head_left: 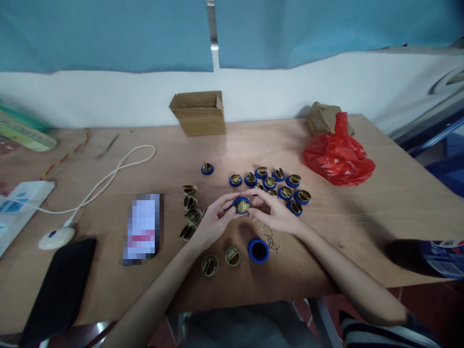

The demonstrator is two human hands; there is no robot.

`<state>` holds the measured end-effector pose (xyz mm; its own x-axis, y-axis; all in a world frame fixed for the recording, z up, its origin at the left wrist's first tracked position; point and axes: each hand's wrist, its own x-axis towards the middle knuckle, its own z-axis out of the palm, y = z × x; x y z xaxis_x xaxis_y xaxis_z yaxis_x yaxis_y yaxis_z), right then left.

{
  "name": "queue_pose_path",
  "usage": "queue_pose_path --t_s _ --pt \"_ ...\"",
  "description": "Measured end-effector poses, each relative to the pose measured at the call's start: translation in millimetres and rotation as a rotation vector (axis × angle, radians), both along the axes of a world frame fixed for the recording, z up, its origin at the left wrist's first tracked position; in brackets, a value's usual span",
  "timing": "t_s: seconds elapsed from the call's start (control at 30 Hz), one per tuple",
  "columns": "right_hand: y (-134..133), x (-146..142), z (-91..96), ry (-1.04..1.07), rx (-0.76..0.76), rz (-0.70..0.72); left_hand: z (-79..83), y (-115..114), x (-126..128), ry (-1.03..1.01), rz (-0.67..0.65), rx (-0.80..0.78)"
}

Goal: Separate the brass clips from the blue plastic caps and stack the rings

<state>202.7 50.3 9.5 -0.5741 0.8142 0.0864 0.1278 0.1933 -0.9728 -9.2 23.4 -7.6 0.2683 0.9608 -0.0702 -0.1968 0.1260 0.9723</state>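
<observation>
Between the fingertips of both hands is a round brass-coloured piece (242, 207) set in a blue ring (237, 200). My left hand (213, 223) pinches it from the left, and my right hand (276, 213) grips its right side. Below my right hand stands a blue round cup (258, 251) with a dark inside, next to thin wire rings (270, 240). Two brass-coloured round pieces without blue rings, one (233, 255) and another (210, 265), lie near the front edge. Several similar pieces (190, 215) form a column beside my left hand.
Several blue-ringed brass pieces (285, 193) sit beyond my right hand; a single one (207, 168) lies apart. Around the table (348, 212) are a cardboard box (203, 121), red plastic bag (339, 159), dark bottle (424, 257), blurred-screen phone (143, 227), black phone (60, 285) and white cable (105, 186).
</observation>
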Motion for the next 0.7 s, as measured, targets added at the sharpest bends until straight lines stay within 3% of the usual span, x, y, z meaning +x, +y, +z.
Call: queue_pose_path --t_s 0.37,0.7 --pt "2.3 -1.8 -7.7 0.087 -0.084 -0.012 -1.0 0.1 2.7 -0.078 0.03 -0.088" --pt "0.6 -5.2 -8.7 -0.021 0.07 -0.095 1.5 0.1 5.3 -0.104 0.072 -0.147"
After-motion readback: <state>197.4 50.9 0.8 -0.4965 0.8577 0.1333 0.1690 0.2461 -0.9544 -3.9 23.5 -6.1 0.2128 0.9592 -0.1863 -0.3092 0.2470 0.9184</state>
